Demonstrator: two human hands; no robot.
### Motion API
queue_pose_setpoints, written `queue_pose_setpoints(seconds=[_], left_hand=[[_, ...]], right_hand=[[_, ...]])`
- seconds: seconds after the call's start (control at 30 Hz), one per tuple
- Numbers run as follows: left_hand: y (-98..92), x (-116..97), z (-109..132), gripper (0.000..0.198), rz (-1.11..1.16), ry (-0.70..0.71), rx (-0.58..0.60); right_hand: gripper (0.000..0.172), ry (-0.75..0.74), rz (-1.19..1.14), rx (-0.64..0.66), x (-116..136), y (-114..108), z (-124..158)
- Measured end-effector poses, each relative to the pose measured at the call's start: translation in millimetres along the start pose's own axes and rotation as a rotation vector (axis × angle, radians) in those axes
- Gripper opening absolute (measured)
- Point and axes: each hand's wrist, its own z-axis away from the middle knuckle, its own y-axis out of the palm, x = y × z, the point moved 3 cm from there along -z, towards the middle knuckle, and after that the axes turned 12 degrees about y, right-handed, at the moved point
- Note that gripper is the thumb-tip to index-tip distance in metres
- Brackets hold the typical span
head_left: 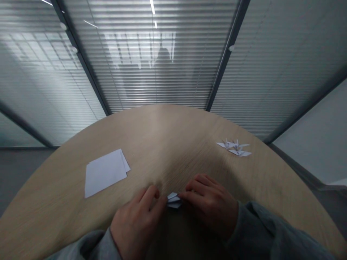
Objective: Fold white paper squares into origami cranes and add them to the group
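A small piece of folded white paper is between my hands near the front of the table. My left hand pinches its left side, with thumb and fingers closed at the edge. From the other side my right hand grips the paper's right end between thumb and forefinger, its other fingers curled. Several layers show in the folded paper, but the fingertips hide both of its ends.
On the left of the round wooden table lies a small stack of white paper sheets. Several folded white paper cranes sit together at the right. Beyond the table's far edge stand glass panels with blinds.
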Motion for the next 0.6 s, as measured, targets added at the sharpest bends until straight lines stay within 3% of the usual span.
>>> queue_pose_setpoints(seconds=[0.23, 0.37, 0.6], left_hand=[[0.7, 5.3, -2.1, 0.017, 0.133, -0.06, -0.026], [1.9, 5.5, -1.1, 0.015, 0.174, -0.059, -0.04], [8.0, 6.6, 0.9, 0.021, 0.303, -0.074, -0.006]], right_hand=[[0.014, 0.134, -0.147, 0.059, -3.1, -0.3, -1.8], [0.028, 0.222, -0.26, 0.133, -4.5, 2.5, -0.6], [0.004, 0.415, -0.424, 0.198, -3.7, 9.1, 2.8]])
